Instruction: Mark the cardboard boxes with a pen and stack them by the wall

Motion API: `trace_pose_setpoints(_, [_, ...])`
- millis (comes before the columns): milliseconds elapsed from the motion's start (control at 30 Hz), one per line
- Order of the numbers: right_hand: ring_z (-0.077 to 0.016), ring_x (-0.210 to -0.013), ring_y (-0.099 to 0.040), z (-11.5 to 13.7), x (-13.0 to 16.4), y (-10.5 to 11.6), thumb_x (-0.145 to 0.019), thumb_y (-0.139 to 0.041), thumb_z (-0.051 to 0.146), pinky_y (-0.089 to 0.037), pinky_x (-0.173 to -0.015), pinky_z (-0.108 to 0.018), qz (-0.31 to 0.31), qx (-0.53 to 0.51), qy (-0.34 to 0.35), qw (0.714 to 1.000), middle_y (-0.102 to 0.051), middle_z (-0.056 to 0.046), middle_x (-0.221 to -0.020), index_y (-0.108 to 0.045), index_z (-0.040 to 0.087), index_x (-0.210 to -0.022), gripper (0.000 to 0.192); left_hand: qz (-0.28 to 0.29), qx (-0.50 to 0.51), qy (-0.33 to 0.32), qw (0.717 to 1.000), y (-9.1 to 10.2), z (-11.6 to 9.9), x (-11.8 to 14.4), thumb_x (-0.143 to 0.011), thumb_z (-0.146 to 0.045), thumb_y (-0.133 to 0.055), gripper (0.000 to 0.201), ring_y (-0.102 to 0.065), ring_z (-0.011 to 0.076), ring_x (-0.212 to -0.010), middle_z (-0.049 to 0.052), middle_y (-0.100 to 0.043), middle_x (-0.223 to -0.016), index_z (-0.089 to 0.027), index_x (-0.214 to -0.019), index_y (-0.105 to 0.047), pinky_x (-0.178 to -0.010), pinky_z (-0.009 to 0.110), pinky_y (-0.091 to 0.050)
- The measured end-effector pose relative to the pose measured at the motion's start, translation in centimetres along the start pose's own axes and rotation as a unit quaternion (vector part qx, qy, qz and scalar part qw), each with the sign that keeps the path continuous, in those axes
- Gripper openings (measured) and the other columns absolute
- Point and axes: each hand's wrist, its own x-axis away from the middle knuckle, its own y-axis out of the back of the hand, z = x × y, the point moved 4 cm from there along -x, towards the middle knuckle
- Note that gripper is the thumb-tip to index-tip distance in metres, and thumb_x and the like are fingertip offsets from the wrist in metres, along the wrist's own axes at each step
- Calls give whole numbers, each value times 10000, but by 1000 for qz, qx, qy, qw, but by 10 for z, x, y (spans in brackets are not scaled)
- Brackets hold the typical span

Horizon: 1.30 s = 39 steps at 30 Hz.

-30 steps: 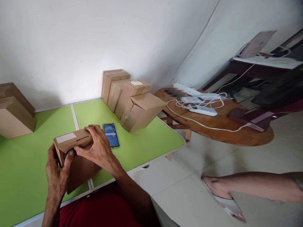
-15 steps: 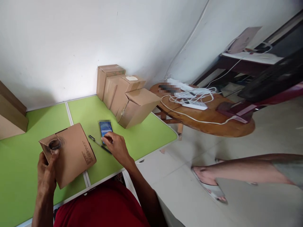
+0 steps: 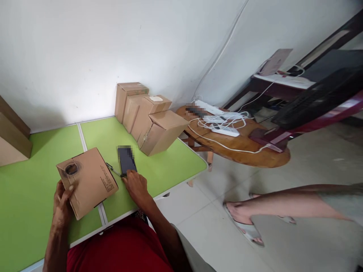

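My left hand (image 3: 62,202) grips the lower left corner of a brown cardboard box (image 3: 92,177), thumb on its near face. The box is tilted above the green table (image 3: 159,177). A round dark hole (image 3: 71,169) ringed by scuff marks shows on it, and small printed text runs along its right side. My right hand (image 3: 136,186) lies palm down with curled fingers at the near end of a phone (image 3: 127,161) with a dark screen. A black pen (image 3: 113,169) lies between box and phone, one end meeting my fingers; whether they hold it is hidden.
Several cardboard boxes (image 3: 147,121) stand against the wall at the table's back, another box (image 3: 13,139) at far left. Right of the table, a wooden stool (image 3: 241,155) bears power strips and tangled white cables (image 3: 227,121). A person's leg (image 3: 283,204) in sandals is at right.
My right hand has drawn down to the phone's near end, and the lit screen has gone dark. The box in my left hand has shifted slightly right.
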Motion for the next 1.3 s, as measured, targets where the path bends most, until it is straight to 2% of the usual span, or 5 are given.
trace_pose_setpoints(467, [-210, -711, -732, -11, -5, 28, -970, -638, 222, -513, -675, -294, -15, -175, 128, 976, -731, -11, -759, -570, 253, -825, 163, 15, 29, -50, 998, 7, 11, 7, -748, -548, -901, 711, -701, 354, -1315, 118, -753, -1419, -227, -1350, -700, -1040, 404, -593])
trace_pose_setpoints(533, [-185, -608, -696, -5, 1, 39, -1034, -602, 374, -506, -583, -289, -11, -302, 163, 939, -729, 5, -771, -565, 267, -902, 173, 31, 30, -55, 998, 4, 10, 10, -774, -552, -895, 744, -689, 370, -1370, 129, -744, -1469, -230, -1413, -693, -1074, 422, -596])
trace_pose_setpoints(667, [-211, -666, -756, 43, 12, 41, -939, -794, 659, -595, -611, -338, 36, -600, 250, 759, -798, -20, -854, -661, 285, -1015, 405, 65, 20, -66, 995, -5, 4, 14, -781, -578, -910, 824, -651, 410, -1469, 156, -714, -1556, -222, -1486, -677, -1144, 468, -588])
trace_pose_setpoints(800, [-257, -849, -832, 97, 12, 16, -892, -830, 740, -682, -783, -409, 21, -676, 257, 690, -847, -61, -958, -725, 276, -1117, 526, 77, 10, -76, 994, -7, 2, 18, -778, -604, -923, 894, -617, 421, -1527, 177, -662, -1637, -221, -1535, -644, -1211, 510, -556])
trace_pose_setpoints(1300, [-264, -927, -826, 109, 22, -3, -1008, -756, 704, -705, -815, -409, 69, -585, 303, 749, -838, -87, -1069, -837, 278, -1147, 455, 86, 7, -78, 993, -2, 8, 23, -826, -587, -920, 886, -607, 406, -1548, 190, -642, -1656, -216, -1566, -603, -1252, 517, -523])
